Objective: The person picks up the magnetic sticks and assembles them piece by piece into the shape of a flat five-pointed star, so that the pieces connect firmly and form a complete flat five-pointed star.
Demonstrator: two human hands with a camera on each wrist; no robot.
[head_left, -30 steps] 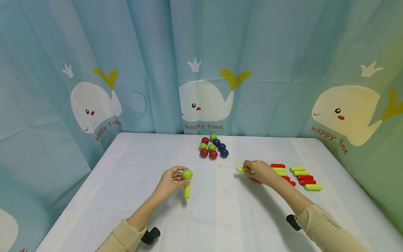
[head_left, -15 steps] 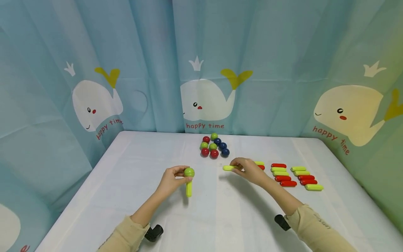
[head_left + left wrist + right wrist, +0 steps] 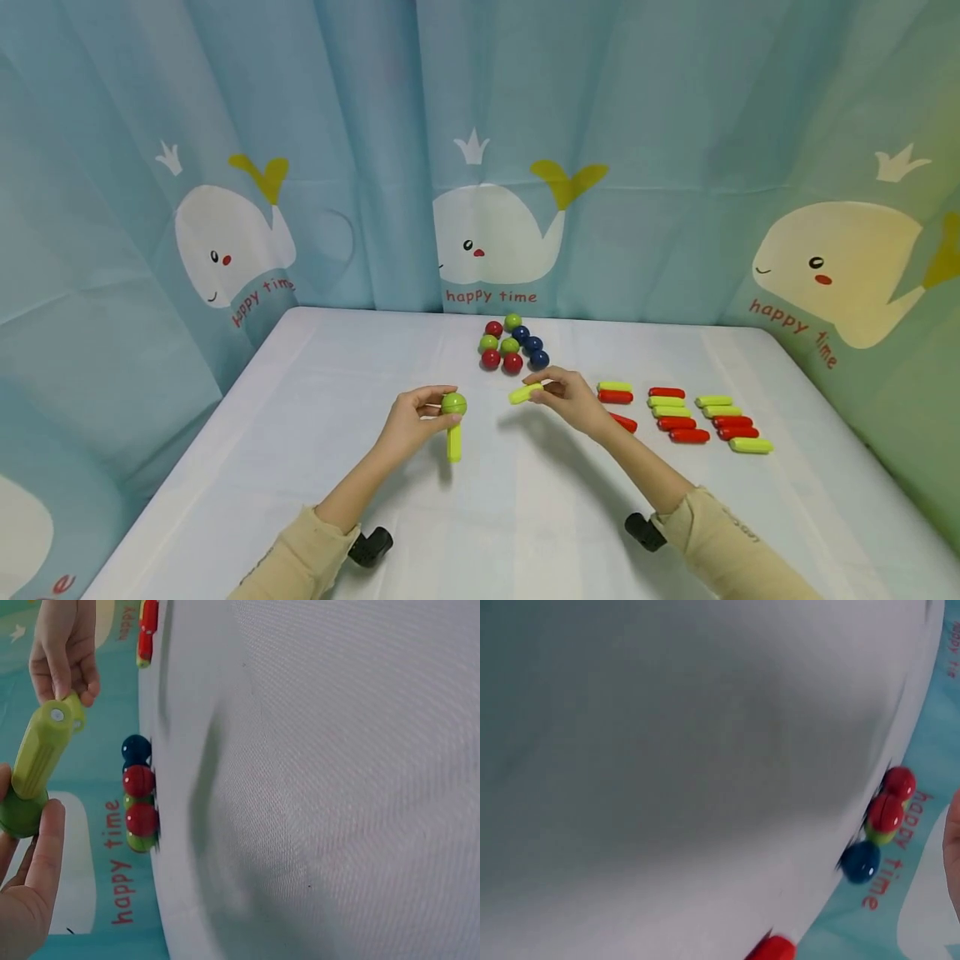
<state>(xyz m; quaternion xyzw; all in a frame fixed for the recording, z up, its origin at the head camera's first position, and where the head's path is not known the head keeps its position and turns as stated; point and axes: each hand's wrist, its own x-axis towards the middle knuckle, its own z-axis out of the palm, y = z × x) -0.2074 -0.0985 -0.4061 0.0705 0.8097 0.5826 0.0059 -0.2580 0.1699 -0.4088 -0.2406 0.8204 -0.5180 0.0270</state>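
My left hand [image 3: 414, 425] pinches a green ball [image 3: 453, 404] between thumb and fingers, above the table. From the ball a yellow-green stick [image 3: 453, 443] points down; in the left wrist view the stick [image 3: 43, 754] meets the ball [image 3: 22, 814]. Farther right, my right hand [image 3: 573, 402] pinches another yellow-green stick [image 3: 525, 393] by one end, its free end tilted toward the left hand. The two sticks are apart in the head view. Only an edge of the right hand [image 3: 952, 851] shows in the right wrist view, and its stick is out of sight there.
Red, green and blue balls [image 3: 512, 362] cluster at the table's back middle. Red and yellow-green sticks [image 3: 677, 423] lie in loose columns on the right; the right wrist partly covers one red stick [image 3: 624, 422]. A curtain [image 3: 360, 167] hangs behind the white table [image 3: 300, 375].
My right hand has carried its stick leftward from the right-hand columns toward the left hand and tilted it. The left hand keeps its hold on the ball, nearly still.
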